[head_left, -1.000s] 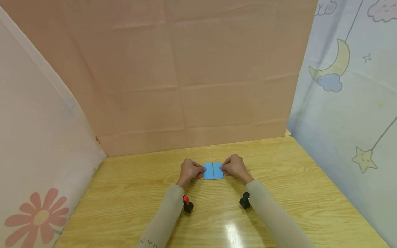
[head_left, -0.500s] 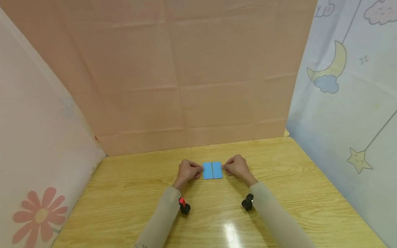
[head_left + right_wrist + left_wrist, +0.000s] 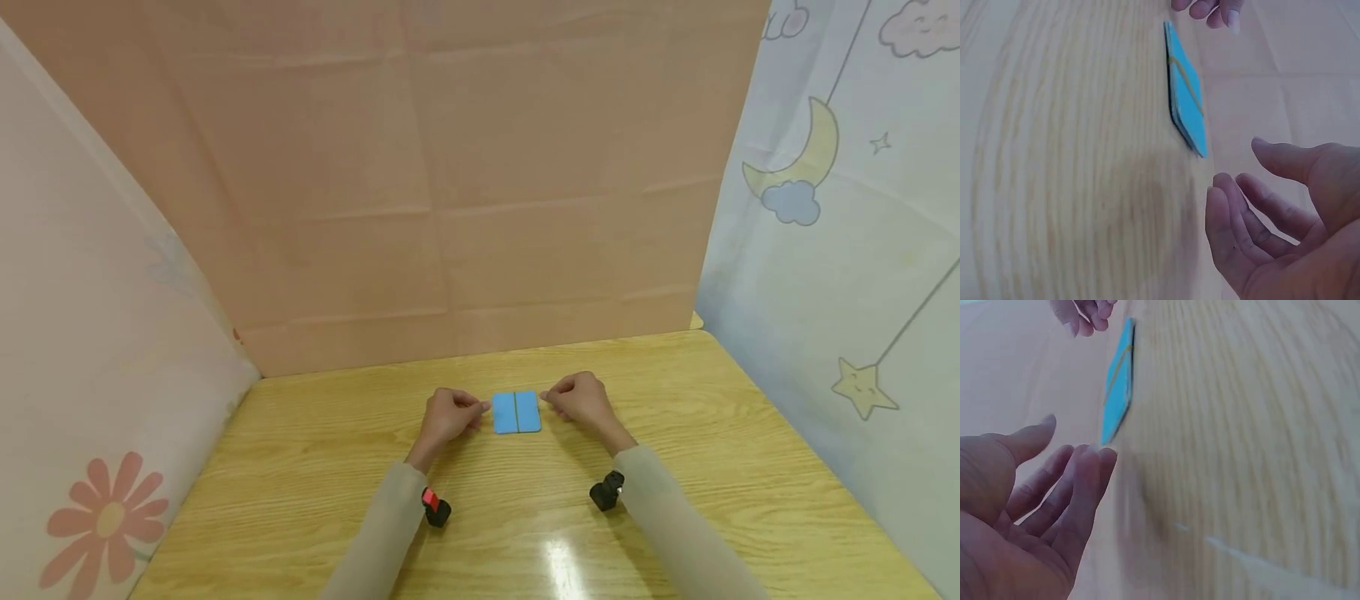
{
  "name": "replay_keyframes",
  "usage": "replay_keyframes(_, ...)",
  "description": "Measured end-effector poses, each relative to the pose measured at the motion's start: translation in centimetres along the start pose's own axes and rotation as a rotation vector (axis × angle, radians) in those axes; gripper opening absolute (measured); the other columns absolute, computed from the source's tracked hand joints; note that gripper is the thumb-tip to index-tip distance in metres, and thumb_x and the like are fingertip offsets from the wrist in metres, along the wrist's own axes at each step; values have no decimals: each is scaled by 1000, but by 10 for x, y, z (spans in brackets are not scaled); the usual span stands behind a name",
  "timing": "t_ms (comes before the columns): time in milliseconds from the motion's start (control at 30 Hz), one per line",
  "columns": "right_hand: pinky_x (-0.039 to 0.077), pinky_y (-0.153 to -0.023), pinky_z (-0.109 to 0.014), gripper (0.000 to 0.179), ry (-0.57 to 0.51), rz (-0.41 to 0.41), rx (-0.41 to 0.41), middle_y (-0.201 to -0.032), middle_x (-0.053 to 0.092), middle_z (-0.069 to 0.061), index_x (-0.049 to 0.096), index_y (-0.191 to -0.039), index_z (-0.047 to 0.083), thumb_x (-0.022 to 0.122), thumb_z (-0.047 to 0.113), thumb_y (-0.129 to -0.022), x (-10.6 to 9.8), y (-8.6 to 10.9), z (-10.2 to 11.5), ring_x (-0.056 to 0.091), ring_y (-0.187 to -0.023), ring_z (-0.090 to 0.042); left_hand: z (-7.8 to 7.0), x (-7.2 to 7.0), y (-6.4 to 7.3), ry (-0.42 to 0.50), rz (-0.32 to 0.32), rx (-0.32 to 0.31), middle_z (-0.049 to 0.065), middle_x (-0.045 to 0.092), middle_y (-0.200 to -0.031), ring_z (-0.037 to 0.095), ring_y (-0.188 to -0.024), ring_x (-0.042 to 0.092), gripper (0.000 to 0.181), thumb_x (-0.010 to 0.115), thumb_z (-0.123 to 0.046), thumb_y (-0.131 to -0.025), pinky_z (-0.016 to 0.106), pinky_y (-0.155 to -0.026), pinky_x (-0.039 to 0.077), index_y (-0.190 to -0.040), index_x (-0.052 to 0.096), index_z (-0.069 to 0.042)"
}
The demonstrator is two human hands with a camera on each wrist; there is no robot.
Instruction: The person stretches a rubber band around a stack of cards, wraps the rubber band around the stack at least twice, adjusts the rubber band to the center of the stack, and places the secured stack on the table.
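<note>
A thin stack of light-blue cards (image 3: 506, 412) lies flat on the wooden table, with a yellowish-brown rubber band (image 3: 516, 412) across its middle. Layered edges of the cards (image 3: 1186, 106) show in the right wrist view. My left hand (image 3: 448, 415) is just left of the stack, thumb and fingers apart and holding nothing; in the left wrist view its fingertips (image 3: 1088, 453) are close to the stack's near end. On the other side, my right hand (image 3: 585, 404) hovers beside the stack's right edge, its thumb and loosely bent fingers separated, with nothing between them.
The wooden table (image 3: 315, 467) reaches back to an upright pinkish-brown cloth (image 3: 450, 183). Patterned cloths stand at the left (image 3: 105, 333) and right (image 3: 862, 275). Small black wrist cameras (image 3: 606, 492) sit by both sleeves.
Both hands have let go of the card stack's side edges and moved outward, left hand leftward and right hand rightward, their fingers loosening. The banded stack stays in place on the table.
</note>
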State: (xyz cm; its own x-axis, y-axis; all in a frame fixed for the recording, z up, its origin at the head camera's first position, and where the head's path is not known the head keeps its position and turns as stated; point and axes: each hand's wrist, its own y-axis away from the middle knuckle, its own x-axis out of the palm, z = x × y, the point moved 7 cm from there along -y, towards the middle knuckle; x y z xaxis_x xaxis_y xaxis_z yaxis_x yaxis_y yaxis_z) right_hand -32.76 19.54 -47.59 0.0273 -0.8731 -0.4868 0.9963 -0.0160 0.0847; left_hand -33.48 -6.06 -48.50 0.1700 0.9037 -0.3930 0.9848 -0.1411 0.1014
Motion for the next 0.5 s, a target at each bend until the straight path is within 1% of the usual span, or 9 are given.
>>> replay_keyframes(67,61,-69,-35,28,23,-4,-6,-100,77,-21,79,-106,-1,75,25,-98,-2,1,3,75,-82,-28,-6,-2,2,-34,-6,33,17,78,-89,29,-75,74,27,79,-31,-96,36,-65,63,-101,81,-4)
replay_keyframes(133,61,-71,-36,31,33,-12,-11,-105,77,-20,78,-109,0,75,29,-99,-3,2,7,75,-87,-29,-13,-4,4,-89,-23,74,14,78,-93,29,-77,74,28,79,-35,-96,35,-66,63,-103,81,-7)
replay_keyframes(267,63,-77,-41,34,24,-4,-28,-113,75,-20,76,-114,1,73,32,-100,-6,4,14,76,-96,-33,-23,-9,8,-219,-66,145,7,78,-100,22,-85,72,33,80,-40,-94,33,-69,61,-104,79,-9)
replay_keyframes(333,64,-81,-43,36,23,-5,-48,-117,74,-21,74,-117,1,72,33,-101,-9,6,18,76,-99,-35,-27,-11,11,-276,-83,170,7,77,-102,19,-89,71,36,80,-42,-94,34,-73,61,-105,77,-9)
replay_keyframes(367,64,-82,-44,39,27,-6,-68,-119,73,-22,73,-120,0,72,33,-101,-10,7,20,75,-100,-37,-28,-13,12,-300,-90,178,7,76,-103,19,-91,70,38,80,-44,-93,35,-76,61,-106,76,-8)
replay_keyframes(433,64,-86,-46,47,54,-17,-104,-123,72,-22,68,-130,0,71,37,-101,-13,8,24,74,-106,-38,-32,-15,15,-358,-96,208,9,76,-106,23,-95,72,44,79,-47,-94,39,-82,62,-110,74,-6)
replay_keyframes(500,62,-91,-49,60,79,-23,-136,-128,71,-22,58,-143,0,71,42,-101,-16,10,28,71,-113,-40,-36,-17,19,-407,-94,229,12,76,-114,29,-103,73,52,77,-52,-94,46,-88,62,-118,74,-5)
